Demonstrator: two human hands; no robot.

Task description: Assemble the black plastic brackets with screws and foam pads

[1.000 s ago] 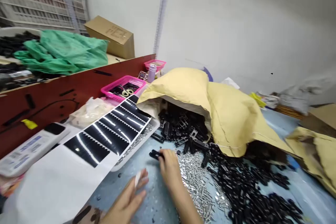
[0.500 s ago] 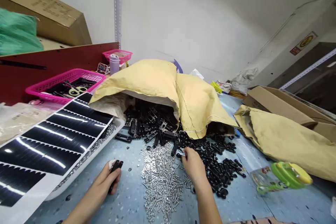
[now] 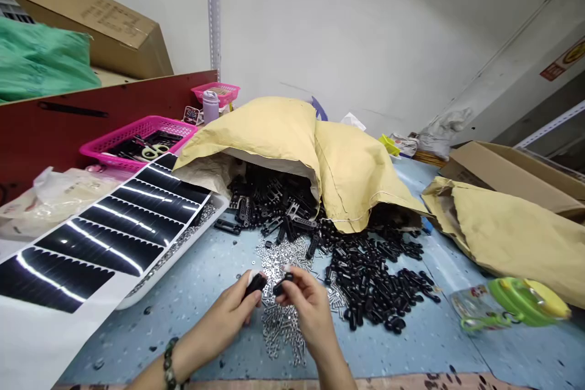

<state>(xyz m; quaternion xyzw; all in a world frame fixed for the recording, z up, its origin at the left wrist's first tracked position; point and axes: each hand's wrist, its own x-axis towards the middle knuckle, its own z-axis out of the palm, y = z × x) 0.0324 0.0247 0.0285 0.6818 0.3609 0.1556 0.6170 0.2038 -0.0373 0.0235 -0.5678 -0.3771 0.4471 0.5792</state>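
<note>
My left hand (image 3: 240,298) is closed around a black plastic part (image 3: 255,284), its thumb pressed along the near side. Close beside it, my right hand (image 3: 307,301) pinches a smaller black plastic piece (image 3: 283,284) between thumb and fingers. A narrow gap separates the two pieces. Both hands hover over a heap of small silver screws and nuts (image 3: 283,326). Right of the screws lies a spread of small black plastic parts (image 3: 375,280). Larger black slotted parts (image 3: 274,192) spill from the mouth of a yellow paper sack (image 3: 274,128).
A white tray (image 3: 178,262) of metal bits stands at left, partly under a sheet of black labels (image 3: 109,231). Behind it sits a pink basket (image 3: 114,141) with scissors (image 3: 155,151). At right are a green-lidded bottle (image 3: 507,304) and another paper sack (image 3: 512,225).
My right hand has come from the edge of the black parts towards the left, bringing a small black piece. My left hand has moved right and up to meet it. The view has shifted slightly.
</note>
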